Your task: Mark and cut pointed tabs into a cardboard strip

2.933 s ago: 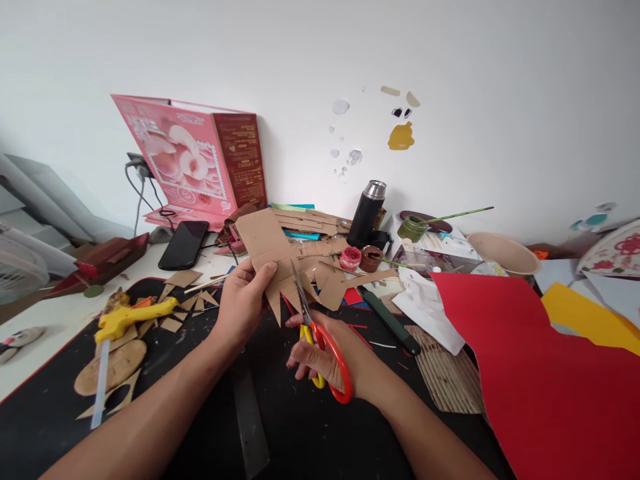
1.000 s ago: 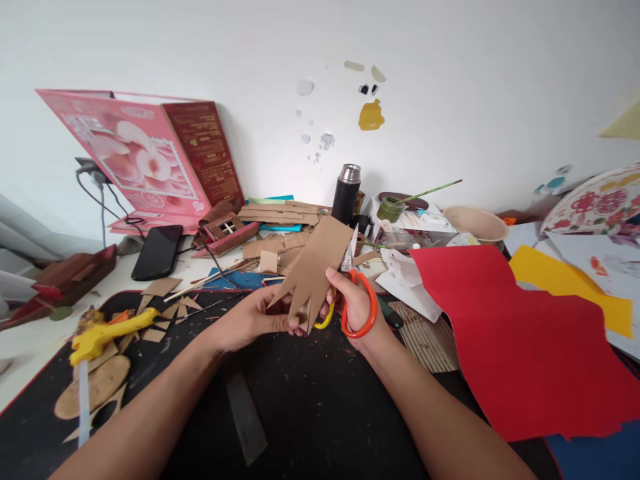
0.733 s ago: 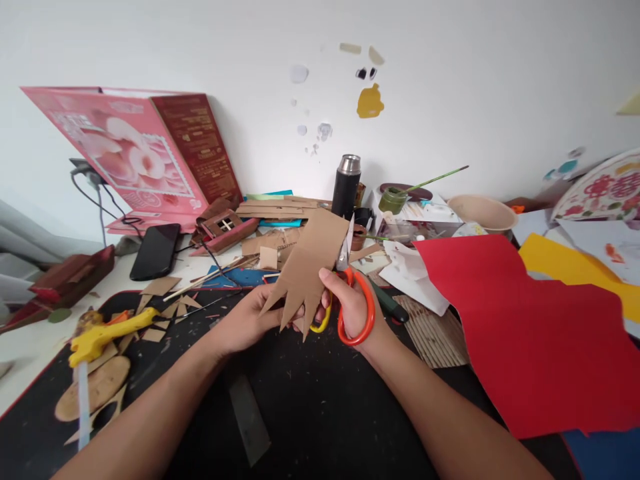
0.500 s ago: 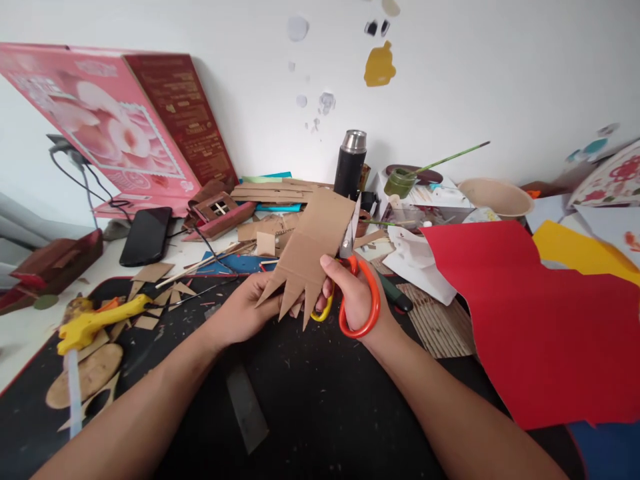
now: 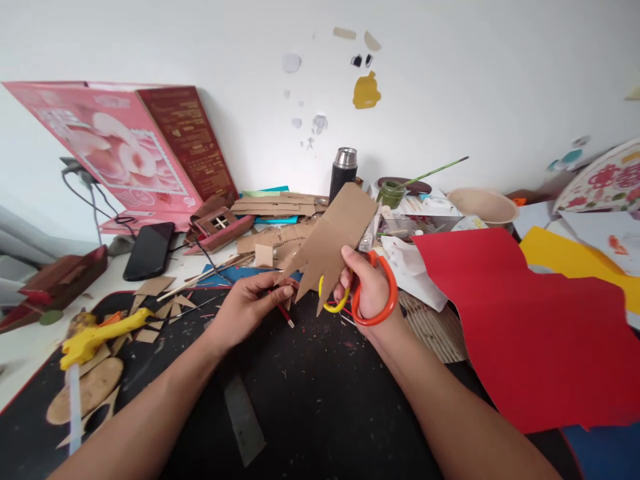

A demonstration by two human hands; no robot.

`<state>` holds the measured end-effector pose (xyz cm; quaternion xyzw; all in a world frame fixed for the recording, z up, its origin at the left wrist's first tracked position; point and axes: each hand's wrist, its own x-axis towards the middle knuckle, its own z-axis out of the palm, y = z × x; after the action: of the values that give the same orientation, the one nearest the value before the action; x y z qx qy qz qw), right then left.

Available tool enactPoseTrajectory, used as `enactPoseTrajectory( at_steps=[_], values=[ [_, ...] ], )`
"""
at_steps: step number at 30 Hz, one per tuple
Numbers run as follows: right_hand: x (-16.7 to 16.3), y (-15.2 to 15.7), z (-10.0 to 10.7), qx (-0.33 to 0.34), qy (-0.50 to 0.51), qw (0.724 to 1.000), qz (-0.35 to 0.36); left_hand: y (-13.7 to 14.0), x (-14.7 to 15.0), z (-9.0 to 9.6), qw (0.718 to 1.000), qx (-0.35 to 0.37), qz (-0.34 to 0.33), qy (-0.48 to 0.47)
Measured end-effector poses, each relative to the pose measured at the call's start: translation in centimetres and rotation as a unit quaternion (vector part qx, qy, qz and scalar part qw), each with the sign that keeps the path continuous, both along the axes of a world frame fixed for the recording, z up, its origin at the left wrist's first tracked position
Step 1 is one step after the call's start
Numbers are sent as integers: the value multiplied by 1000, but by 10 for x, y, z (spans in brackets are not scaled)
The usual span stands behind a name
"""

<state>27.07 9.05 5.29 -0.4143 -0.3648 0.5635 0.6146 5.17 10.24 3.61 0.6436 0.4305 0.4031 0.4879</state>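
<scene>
My right hand [image 5: 370,283] has its fingers through the scissors' orange and yellow handles [image 5: 389,303] and also grips a brown cardboard piece [image 5: 345,227] under its thumb. The piece has a straight upper end and jagged pointed strips at its lower left. The scissor blades are hidden behind it. My left hand [image 5: 250,307] is closed at the tips of the strips, thumb against fingers; what it pinches, if anything, cannot be made out. A red pencil [image 5: 286,313] with a pale end shows just below its thumb.
A metal ruler [image 5: 243,413] lies on the black mat [image 5: 310,413]. To the left are a yellow glue gun [image 5: 100,333], cardboard scraps and a phone [image 5: 149,251]. Red sheet [image 5: 535,333] covers the right. Behind stand a black flask [image 5: 343,175] and a green jar [image 5: 391,195] with a brush.
The cardboard has shifted right and tilted with my right hand. My left hand has come away from behind it to its left tips, and the red pencil now shows. The view has tipped up slightly.
</scene>
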Motion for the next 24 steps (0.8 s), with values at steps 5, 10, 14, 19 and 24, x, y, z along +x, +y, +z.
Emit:
enactPoseTrajectory(
  at_steps=[5, 10, 14, 19, 24],
  values=[
    [-7, -4, 1, -25, 7, 999, 25, -1, 1, 5, 998, -51, -27, -23],
    [-12, -12, 3, -6, -42, 998, 41, 5, -8, 9, 995, -80, -58, 9],
    [-15, -16, 1, 11, -64, 996, 55, 20, -24, 13, 976, 15, 209, -57],
    [-16, -18, 0, 2, -73, 995, 73, 18, -24, 19, 972, 8, 221, -79],
    [-16, -18, -1, 5, -87, 994, 73, 2, -15, 17, 993, -79, 53, -74]
  ],
)
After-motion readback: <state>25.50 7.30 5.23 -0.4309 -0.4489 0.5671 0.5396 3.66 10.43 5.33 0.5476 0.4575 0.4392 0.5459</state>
